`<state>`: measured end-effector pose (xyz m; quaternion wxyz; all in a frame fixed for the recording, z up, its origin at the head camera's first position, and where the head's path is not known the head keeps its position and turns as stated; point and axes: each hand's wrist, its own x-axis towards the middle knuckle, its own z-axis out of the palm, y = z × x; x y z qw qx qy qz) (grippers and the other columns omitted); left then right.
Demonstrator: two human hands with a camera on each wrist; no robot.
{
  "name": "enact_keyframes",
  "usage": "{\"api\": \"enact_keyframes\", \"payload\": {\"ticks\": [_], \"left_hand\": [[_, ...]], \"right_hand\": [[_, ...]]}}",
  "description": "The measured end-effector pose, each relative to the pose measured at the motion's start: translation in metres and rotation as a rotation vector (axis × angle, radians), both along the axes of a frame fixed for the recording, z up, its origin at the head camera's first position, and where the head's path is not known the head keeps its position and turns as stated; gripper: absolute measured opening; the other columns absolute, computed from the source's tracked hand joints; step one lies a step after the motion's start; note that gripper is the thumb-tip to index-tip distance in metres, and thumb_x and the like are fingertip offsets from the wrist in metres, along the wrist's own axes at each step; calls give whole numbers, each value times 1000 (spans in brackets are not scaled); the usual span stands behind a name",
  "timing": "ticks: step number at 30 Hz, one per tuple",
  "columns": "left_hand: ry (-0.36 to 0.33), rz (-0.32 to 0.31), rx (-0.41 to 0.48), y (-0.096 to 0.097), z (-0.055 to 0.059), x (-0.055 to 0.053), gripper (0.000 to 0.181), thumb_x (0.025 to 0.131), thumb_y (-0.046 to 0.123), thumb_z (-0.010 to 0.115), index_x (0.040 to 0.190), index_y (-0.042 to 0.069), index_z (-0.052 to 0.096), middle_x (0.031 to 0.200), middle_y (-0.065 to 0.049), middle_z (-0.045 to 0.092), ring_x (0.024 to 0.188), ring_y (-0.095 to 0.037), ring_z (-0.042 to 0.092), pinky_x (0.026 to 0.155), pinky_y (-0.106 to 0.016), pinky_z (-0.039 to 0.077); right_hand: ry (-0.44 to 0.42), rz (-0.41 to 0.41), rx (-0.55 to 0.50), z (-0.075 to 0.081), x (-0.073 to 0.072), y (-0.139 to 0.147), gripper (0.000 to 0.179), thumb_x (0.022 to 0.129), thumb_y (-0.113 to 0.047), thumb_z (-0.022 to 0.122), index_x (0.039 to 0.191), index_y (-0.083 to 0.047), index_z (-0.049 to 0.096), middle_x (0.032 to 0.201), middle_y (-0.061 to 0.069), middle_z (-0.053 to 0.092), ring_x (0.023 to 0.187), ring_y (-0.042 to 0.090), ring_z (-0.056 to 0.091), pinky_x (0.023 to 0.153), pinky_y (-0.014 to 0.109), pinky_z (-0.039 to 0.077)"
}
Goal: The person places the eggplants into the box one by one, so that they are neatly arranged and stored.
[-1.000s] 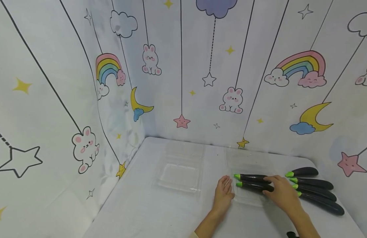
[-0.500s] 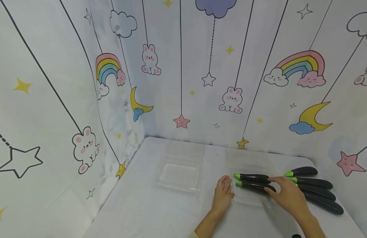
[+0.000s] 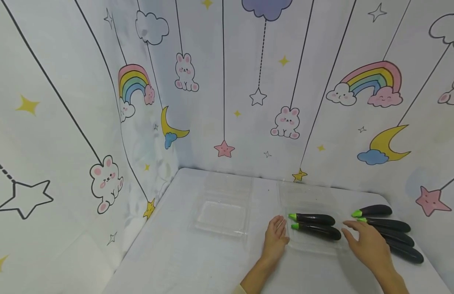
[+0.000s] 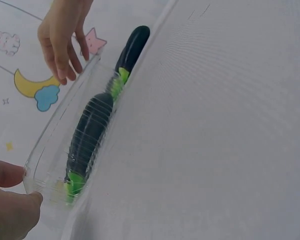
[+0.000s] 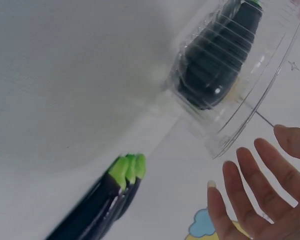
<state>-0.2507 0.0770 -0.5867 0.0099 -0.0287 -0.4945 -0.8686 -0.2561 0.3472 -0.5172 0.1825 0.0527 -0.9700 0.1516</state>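
Two dark eggplants (image 3: 316, 231) with bright green stems lie side by side in a clear plastic box (image 3: 311, 247), stems to the left. My left hand (image 3: 274, 239) is at the box's left edge; in the left wrist view its thumb and finger pinch the rim at a corner. Just off the box's right end, my right hand (image 3: 368, 245) has its fingers spread and holds nothing. The right wrist view shows this right hand (image 5: 265, 195) apart from the box wall (image 5: 225, 132). Several more eggplants (image 3: 392, 224) lie to the right, partly hidden behind the right hand.
A second clear plastic box (image 3: 221, 218) with its lid open stands on the white table (image 3: 168, 253) to the left. The first box's open lid (image 3: 307, 194) lies toward the back. A cartoon-printed cloth wall (image 3: 227, 102) borders the table behind and at the sides.
My right hand has let go of the eggplants in the box and moved right, its fingers opening. The left hand has stayed at the box's left edge.
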Motion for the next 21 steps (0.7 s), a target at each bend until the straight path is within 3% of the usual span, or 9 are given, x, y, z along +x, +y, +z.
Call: {"api": "enact_keyframes", "payload": {"ticks": [9,16,21], "left_hand": [[-8,3,-6,0,-1,-1,79,79,-27,46,154,-7,33,160,-29,35,152,-41,34,125,-46,28],[-18,0,-3,0,0,-1,78,80,-28,46,154,-6,34,161,-28,36,152,-39,35,126,-45,28],[-20,3,1,0,0,-1,78,79,-28,46,153,-4,36,160,-28,36,152,-40,35,126,-45,28]], "right_hand": [[-47,-95,6,-7,-6,24,33,93,-23,75,116,1,73,121,32,66,107,57,60,77,69,50],[-126,-183,14,-11,-9,39,33,90,-19,77,114,3,73,117,34,65,101,56,61,71,67,50],[-151,-202,-9,-13,-8,49,38,88,-21,79,116,4,72,114,34,65,98,55,61,69,67,48]]}}
